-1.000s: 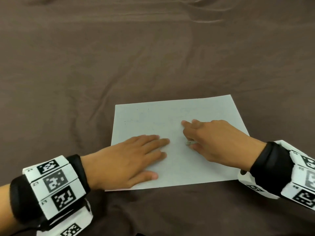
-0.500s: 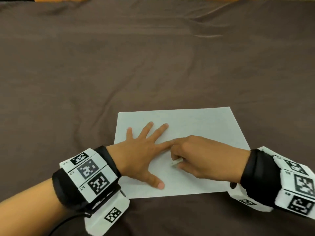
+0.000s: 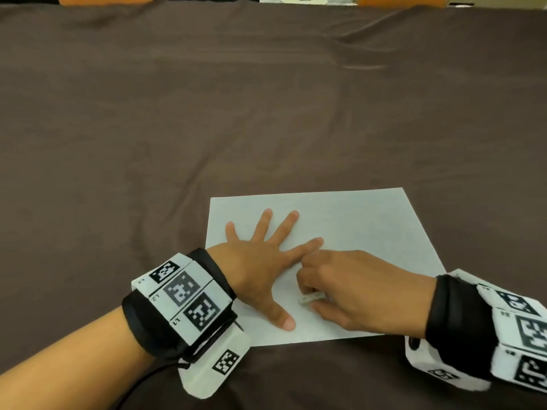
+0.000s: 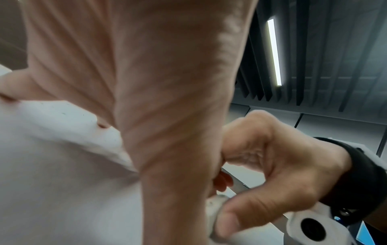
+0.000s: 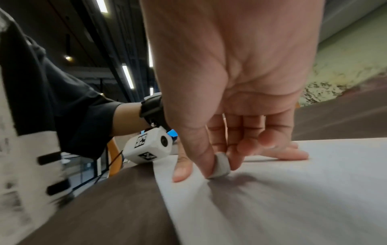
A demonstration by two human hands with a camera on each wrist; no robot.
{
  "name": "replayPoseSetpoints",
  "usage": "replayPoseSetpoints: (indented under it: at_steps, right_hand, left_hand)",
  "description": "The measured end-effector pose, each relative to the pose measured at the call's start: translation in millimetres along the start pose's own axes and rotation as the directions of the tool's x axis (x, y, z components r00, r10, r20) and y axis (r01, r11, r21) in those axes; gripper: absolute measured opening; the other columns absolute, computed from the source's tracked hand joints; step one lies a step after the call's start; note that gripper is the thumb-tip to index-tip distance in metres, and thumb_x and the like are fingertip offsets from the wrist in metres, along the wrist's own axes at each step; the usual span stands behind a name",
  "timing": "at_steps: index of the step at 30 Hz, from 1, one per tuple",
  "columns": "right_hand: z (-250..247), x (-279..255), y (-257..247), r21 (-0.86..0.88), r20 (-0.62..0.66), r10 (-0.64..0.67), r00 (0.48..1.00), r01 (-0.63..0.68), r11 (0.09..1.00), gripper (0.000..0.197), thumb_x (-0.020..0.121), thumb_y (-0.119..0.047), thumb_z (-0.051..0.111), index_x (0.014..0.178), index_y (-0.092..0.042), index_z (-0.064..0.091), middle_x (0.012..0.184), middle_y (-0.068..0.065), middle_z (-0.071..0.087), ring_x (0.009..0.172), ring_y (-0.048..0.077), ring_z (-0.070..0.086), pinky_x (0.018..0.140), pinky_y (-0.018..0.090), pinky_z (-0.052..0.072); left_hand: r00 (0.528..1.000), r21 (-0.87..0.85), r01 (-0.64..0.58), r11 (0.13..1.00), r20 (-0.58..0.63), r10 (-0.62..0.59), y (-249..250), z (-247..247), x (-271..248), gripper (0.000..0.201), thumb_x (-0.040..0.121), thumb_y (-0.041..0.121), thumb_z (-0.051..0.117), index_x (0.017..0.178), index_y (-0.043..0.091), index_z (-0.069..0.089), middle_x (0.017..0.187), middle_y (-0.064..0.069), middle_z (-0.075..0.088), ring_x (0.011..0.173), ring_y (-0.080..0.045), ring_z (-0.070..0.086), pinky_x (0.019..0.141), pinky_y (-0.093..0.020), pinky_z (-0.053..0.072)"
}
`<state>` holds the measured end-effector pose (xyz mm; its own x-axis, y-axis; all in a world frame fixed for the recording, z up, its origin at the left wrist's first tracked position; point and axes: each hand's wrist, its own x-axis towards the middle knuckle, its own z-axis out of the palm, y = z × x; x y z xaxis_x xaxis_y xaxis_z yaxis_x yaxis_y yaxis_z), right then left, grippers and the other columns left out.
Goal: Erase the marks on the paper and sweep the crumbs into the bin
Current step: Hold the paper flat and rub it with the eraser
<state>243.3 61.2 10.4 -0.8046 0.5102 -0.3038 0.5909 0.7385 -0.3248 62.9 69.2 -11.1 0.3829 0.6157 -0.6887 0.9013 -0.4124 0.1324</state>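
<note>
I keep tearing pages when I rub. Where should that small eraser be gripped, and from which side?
Grip the eraser by its two flat faces, from above, as the right hand does: thumb on one, fingertip opposite. It stands on edge on the paper, so only a narrow edge rubs.

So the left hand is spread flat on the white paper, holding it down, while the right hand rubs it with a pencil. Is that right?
Nearly. The right hand pinches a small grey eraser, not a pencil; the right wrist view shows it. The left hand does lie spread flat on the paper.
</note>
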Motion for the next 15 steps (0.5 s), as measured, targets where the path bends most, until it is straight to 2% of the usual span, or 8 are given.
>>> replayPoseSetpoints:
  at_steps: [4,8,12,15]
  right_hand:
    - [-8.1,5.5,11.1,-0.014,-0.074,0.124,0.990,-0.125,0.992,0.020,0.093,-0.038,0.053,0.086,-0.019,0.055,0.088,-0.006,0.059,0.076,0.014,0.053,0.070,0.033,0.048]
    - [7.3,-1.6,-5.3,0.041,-0.034,0.051,0.998,-0.050,0.998,0.022,0.094,-0.036,0.050,0.083,-0.017,0.055,0.078,-0.004,0.057,0.067,0.014,0.051,0.064,0.030,0.047]
    - [-3.9,0.4,6.8,0.062,-0.067,0.158,0.985,-0.154,0.986,0.024,0.093,-0.038,0.052,0.083,-0.016,0.056,0.070,-0.007,0.055,0.062,0.011,0.051,0.063,0.030,0.047]
    - [4.4,1.7,2.5,0.043,-0.081,0.141,0.987,-0.137,0.990,0.025,0.095,-0.035,0.050,0.083,-0.013,0.054,0.065,-0.008,0.047,0.057,0.011,0.046,0.054,0.024,0.040]
  left_hand:
    - [1.000,0.000,-0.005,1.000,0.000,0.005,-0.1,0.3,-0.3,0.124,0.067,0.073,0.071,0.140,0.055,-0.028,0.141,0.011,-0.055,0.133,-0.031,-0.047,0.106,-0.076,-0.008]
    - [1.000,0.019,-0.005,1.000,-0.009,0.006,-1.7,1.3,0.8,0.126,0.066,0.075,0.069,0.137,0.056,-0.033,0.142,0.010,-0.054,0.134,-0.032,-0.045,0.106,-0.076,-0.006]
    - [1.000,0.023,-0.003,1.000,-0.009,0.003,-2.4,1.1,0.9,0.126,0.065,0.076,0.069,0.137,0.057,-0.033,0.142,0.011,-0.054,0.135,-0.032,-0.044,0.106,-0.076,-0.005]
    - [1.000,0.032,0.000,0.999,-0.010,0.001,-2.8,1.6,1.9,0.126,0.065,0.076,0.069,0.137,0.057,-0.033,0.142,0.010,-0.054,0.135,-0.032,-0.044,0.106,-0.077,-0.005]
